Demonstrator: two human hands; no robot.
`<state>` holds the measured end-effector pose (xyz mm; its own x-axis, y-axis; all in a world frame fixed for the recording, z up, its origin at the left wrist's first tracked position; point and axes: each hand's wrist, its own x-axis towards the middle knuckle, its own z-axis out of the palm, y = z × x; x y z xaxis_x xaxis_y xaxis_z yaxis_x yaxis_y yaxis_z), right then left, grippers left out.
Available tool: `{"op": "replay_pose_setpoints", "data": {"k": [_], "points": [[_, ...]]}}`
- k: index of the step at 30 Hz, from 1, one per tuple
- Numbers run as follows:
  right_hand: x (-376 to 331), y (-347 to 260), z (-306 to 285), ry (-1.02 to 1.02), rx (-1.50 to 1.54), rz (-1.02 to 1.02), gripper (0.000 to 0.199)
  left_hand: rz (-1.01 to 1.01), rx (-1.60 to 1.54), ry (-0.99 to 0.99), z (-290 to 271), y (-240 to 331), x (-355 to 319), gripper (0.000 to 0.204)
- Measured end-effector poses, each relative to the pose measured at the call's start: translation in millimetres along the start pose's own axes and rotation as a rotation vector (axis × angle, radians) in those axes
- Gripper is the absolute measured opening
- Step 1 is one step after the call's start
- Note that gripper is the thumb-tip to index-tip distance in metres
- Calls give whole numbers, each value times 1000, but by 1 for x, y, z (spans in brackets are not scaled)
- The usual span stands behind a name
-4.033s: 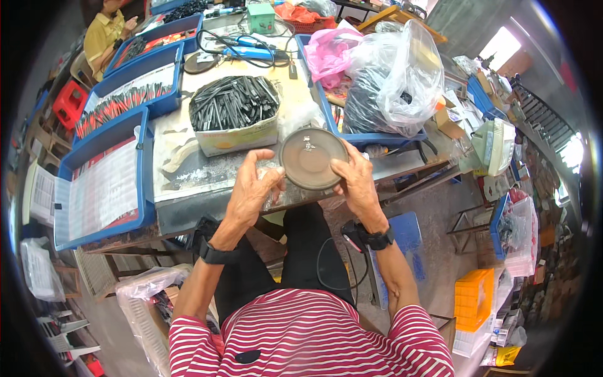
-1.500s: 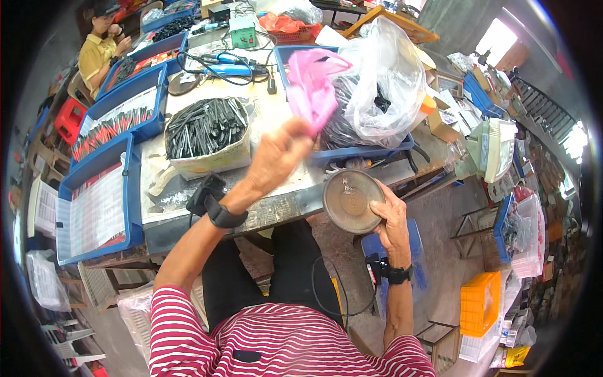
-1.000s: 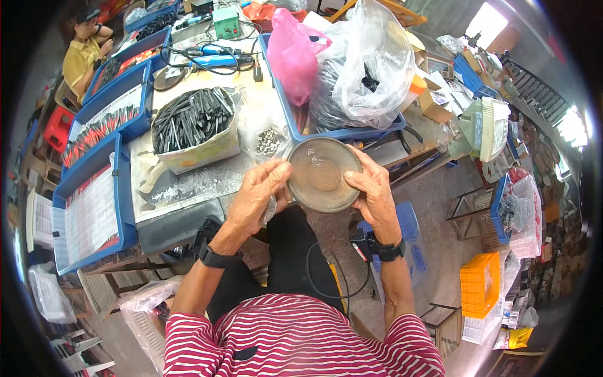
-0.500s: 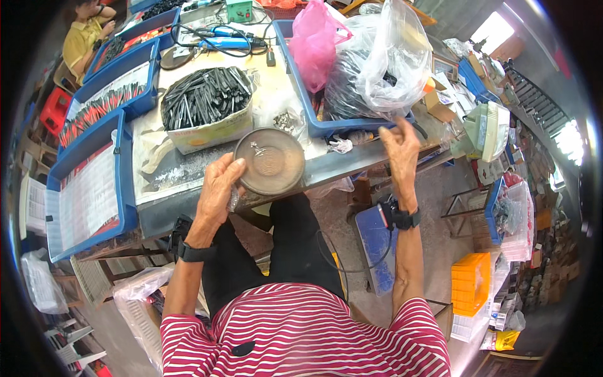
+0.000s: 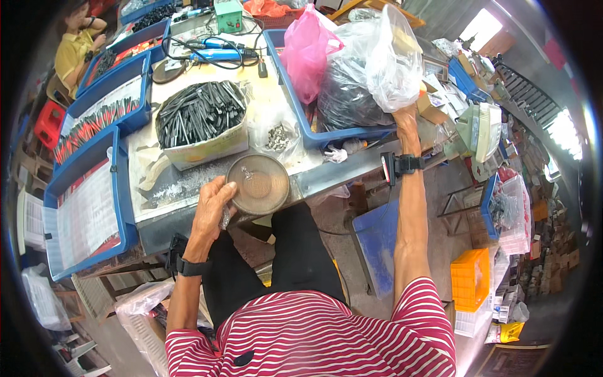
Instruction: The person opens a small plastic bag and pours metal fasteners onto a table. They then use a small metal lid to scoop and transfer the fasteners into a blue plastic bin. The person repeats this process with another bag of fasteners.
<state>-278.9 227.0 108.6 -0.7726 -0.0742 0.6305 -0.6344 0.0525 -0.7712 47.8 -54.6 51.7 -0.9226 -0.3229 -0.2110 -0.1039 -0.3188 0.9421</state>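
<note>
My left hand (image 5: 212, 204) grips the rim of a round brown dish (image 5: 271, 164) between thumb and fingers, at the table's front edge. A few small silvery pieces (image 5: 247, 171) lie in the dish. A scrap of clear plastic shows beneath that hand. My right arm is stretched forward, and my right hand (image 5: 406, 116) is at the lower right side of a clear plastic bag (image 5: 394, 69); its fingers are hidden by the bag. Dark contents fill a second clear bag (image 5: 348, 94) beside it, in a blue tray (image 5: 308, 129).
Behind the dish stands a box of thin black strips (image 5: 201, 116), beside small metal parts (image 5: 278, 137) on plastic. Blue cases (image 5: 129, 217) line the left. A pink bag (image 5: 306, 60), blue handheld tools (image 5: 217, 55) and a green box (image 5: 228, 16) are farther back. Another person (image 5: 75, 50) sits far left.
My right hand has moved forward from above the tray's front corner to the clear bag, where its fingers disappear. The dish in my left hand is lower and slightly to the left.
</note>
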Motion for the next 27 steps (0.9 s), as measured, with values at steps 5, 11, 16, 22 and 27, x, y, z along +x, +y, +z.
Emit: {"op": "replay_pose_setpoints", "data": {"k": [5,11,16,22,27], "points": [[12,13,8,-8,400,271,60,-42,20,-14,-1,-4,3,22],[33,-6,42,-213,37,329,28,-36,53,-25,-2,-3,1,28],[36,-8,74,-221,84,253,20,8,67,-39,1,-4,2,28],[21,-29,88,-310,44,77,22,17,64,-86,4,-3,4,26],[14,-44,107,-284,-150,-130,27,-22,65,32,9,-3,2,22]]}}
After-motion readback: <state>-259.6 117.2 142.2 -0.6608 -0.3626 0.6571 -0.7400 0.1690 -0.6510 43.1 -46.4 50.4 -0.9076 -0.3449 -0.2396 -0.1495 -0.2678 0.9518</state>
